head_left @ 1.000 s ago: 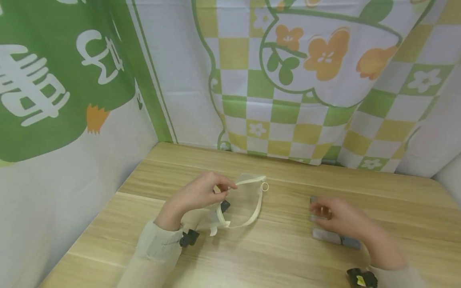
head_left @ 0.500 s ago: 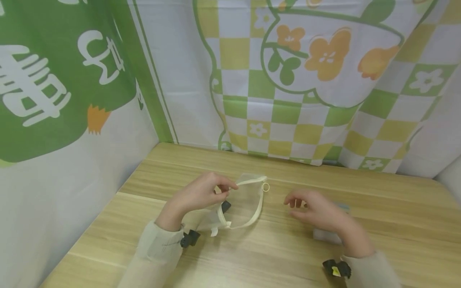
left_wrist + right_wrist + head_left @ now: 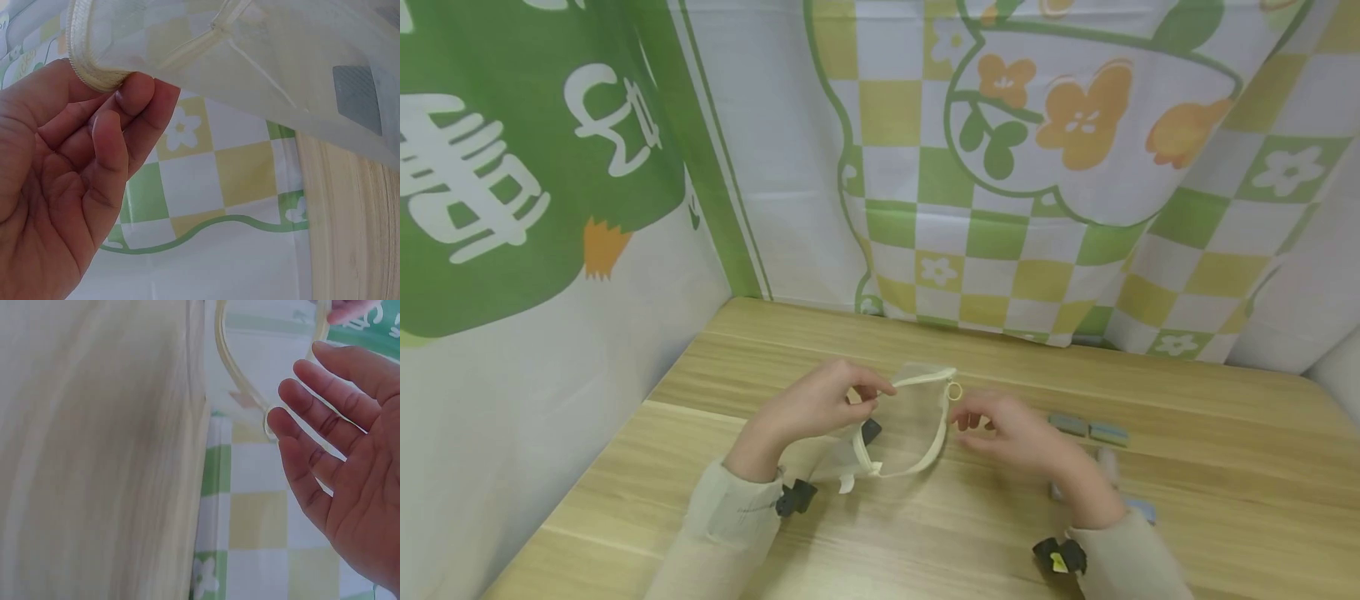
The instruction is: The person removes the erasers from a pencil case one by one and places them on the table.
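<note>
A translucent zip pouch [image 3: 934, 450] with a cream zipper edge lies on the table, its mouth spread to the right. My left hand [image 3: 827, 404] pinches the zipper edge between thumb and fingers, as the left wrist view shows too. Through the clear side, a small dark block [image 3: 871, 431] shows. A round ring pull [image 3: 955, 391] hangs at the far corner of the mouth. My right hand [image 3: 1015, 429] is beside the mouth, fingertips right at the ring and rim. In the right wrist view its fingers are loosely bent, with nothing in them.
Several small grey and bluish rectangular blocks lie right of the pouch, among them a grey-green block [image 3: 1067, 424] and a blue-grey one [image 3: 1108, 433]. My right forearm partly covers others. A patterned curtain [image 3: 970, 233] borders the back of the wooden table [image 3: 925, 550].
My right hand has moved left from the blocks to the pouch's mouth, uncovering the blocks at the back. My left hand and the pouch have stayed in place.
</note>
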Tool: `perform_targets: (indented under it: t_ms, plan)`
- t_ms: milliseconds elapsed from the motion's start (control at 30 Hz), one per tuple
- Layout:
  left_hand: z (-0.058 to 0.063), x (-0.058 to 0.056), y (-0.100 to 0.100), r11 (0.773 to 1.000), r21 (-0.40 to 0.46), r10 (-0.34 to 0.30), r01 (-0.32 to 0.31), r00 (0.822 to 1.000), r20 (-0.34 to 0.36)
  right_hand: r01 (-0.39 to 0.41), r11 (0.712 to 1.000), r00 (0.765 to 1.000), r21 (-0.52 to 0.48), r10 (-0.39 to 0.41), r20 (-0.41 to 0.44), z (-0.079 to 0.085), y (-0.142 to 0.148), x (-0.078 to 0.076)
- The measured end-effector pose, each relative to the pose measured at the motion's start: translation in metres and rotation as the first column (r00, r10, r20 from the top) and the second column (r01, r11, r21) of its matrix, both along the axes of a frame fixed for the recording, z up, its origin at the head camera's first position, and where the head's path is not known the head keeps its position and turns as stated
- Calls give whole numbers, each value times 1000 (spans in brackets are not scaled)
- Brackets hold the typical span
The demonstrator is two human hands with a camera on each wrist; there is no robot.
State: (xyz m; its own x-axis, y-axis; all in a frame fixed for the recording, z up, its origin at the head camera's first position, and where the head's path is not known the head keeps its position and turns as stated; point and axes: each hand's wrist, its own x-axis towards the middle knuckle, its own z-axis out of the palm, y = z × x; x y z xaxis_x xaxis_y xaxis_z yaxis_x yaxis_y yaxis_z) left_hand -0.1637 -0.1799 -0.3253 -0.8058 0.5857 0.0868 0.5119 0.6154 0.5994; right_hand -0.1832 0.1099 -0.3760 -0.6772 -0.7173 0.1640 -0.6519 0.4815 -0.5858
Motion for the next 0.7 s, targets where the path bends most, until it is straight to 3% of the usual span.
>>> perform_targets:
  t_ms: [700]
  plan:
    - [-2,-1,1,1000,17,-5,5,1000,11,-98,994,990,-49,102,93,-10,-49,-11]
